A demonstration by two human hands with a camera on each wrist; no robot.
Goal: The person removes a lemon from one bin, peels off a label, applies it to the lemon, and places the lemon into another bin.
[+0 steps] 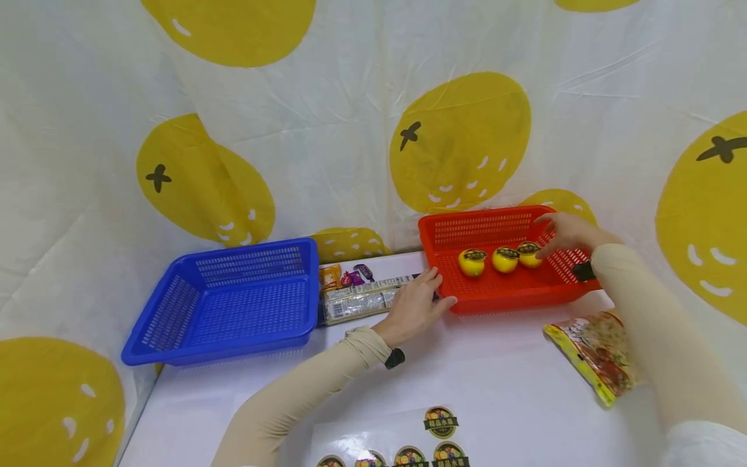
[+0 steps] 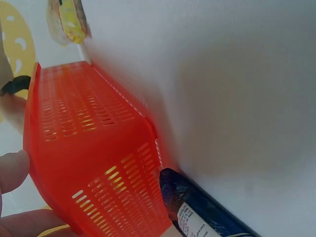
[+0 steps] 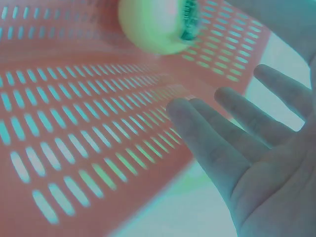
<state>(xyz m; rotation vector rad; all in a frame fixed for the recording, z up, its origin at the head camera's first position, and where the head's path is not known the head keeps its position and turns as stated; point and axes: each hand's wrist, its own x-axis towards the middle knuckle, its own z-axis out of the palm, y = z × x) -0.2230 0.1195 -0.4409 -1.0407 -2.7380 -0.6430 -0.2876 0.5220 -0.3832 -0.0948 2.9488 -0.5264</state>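
Observation:
Three lemons (image 1: 505,259) with dark round stickers lie in a row inside the red basket (image 1: 508,303). My right hand (image 1: 565,232) hovers over the basket's right end, next to the rightmost lemon (image 1: 530,257). In the right wrist view, that hand's fingers (image 3: 212,143) are spread, apart from a lemon (image 3: 153,24), and hold nothing. My left hand (image 1: 410,309) rests against the basket's near left corner, its fingers extended. The left wrist view shows its thumb (image 2: 14,170) touching the basket's rim, with other fingers (image 2: 34,222) beside the corner.
A blue basket (image 1: 236,347) stands on the left. Between the baskets lie a long silvery packet (image 1: 358,303) and small wrapped snacks (image 1: 331,277). A snack bag (image 1: 598,353) lies at the right. Round stickers on a clear sheet (image 1: 373,428) are at the front.

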